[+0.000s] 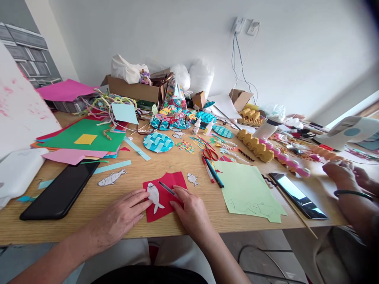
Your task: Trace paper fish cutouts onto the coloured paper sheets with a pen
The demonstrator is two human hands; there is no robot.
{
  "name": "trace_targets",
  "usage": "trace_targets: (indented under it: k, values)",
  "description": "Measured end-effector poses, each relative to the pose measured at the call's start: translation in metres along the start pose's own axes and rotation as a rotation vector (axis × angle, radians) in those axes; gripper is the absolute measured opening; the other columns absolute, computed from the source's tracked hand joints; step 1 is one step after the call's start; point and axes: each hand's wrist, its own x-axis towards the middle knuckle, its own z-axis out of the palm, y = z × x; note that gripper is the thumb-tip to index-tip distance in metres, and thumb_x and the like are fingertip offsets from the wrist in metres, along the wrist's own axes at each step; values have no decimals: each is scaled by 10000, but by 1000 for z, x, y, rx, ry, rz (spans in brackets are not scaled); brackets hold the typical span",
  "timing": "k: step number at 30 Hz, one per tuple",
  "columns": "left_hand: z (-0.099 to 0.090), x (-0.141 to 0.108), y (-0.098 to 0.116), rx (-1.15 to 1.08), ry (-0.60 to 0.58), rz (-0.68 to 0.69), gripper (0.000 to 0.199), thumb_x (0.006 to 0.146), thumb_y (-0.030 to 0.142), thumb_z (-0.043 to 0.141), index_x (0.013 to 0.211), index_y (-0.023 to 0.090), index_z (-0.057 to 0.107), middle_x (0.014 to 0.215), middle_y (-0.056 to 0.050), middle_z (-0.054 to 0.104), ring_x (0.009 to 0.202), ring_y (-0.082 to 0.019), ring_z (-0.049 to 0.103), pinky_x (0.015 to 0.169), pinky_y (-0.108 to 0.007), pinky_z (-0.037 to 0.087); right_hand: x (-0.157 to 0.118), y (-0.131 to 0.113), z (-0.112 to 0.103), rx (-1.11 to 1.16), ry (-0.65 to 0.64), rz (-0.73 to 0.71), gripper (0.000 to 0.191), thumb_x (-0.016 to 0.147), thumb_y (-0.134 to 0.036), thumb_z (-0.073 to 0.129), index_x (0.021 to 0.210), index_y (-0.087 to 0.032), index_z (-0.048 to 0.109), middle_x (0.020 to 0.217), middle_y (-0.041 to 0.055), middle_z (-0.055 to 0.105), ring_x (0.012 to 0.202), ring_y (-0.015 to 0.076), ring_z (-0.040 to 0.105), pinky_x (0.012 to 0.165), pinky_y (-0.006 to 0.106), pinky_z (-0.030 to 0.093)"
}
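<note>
On the wooden table in front of me lies a piece of red paper (154,211), with a white paper fish cutout (153,196) on its left part. My left hand (124,211) rests flat, fingers spread, its fingertips on the fish and the paper's left edge. A dark pen (167,187) is held in my right hand (189,205), tilted over the red paper, its tip pointing up and left. Two more fish cutouts lie nearby, a long one (111,178) on the left and a small one (193,179) on the right.
Light green paper (245,181) with drawn fish lies right, beside markers (214,173) and red scissors (210,153). A black phone (60,193) lies left. Coloured sheets (65,136), woven blue discs (158,142) and glue bottles (196,126) stand further back. Another person's hands (343,173) are at right.
</note>
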Motion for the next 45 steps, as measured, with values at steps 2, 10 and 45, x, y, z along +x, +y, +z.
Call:
trace_targets:
  k: [2,10,45]
  values:
    - [-4,4,1,2,-10,-9,369,915,105,341,1200,192,559,1227,-56,581,1151,-180,515,984,-315,452,0,0,0,-3,0,-5,312,805,-137,566,1106,-194,624,1233,42,610,1097,213,589,944,327,442]
    - [-6,7,0,41,-37,28,378,912,121,345,1235,185,532,1310,-53,534,1191,-197,480,1018,-339,409,-1,0,-1,-17,7,-7,306,812,-141,560,1107,-192,624,1238,47,607,1114,210,579,946,323,441]
    - [-3,4,-6,-104,-8,-10,383,967,265,334,1338,322,414,1373,-27,450,1236,-195,441,1027,-362,409,25,-29,7,165,-19,-65,79,711,-92,622,739,-166,625,764,4,606,707,120,539,609,201,351]
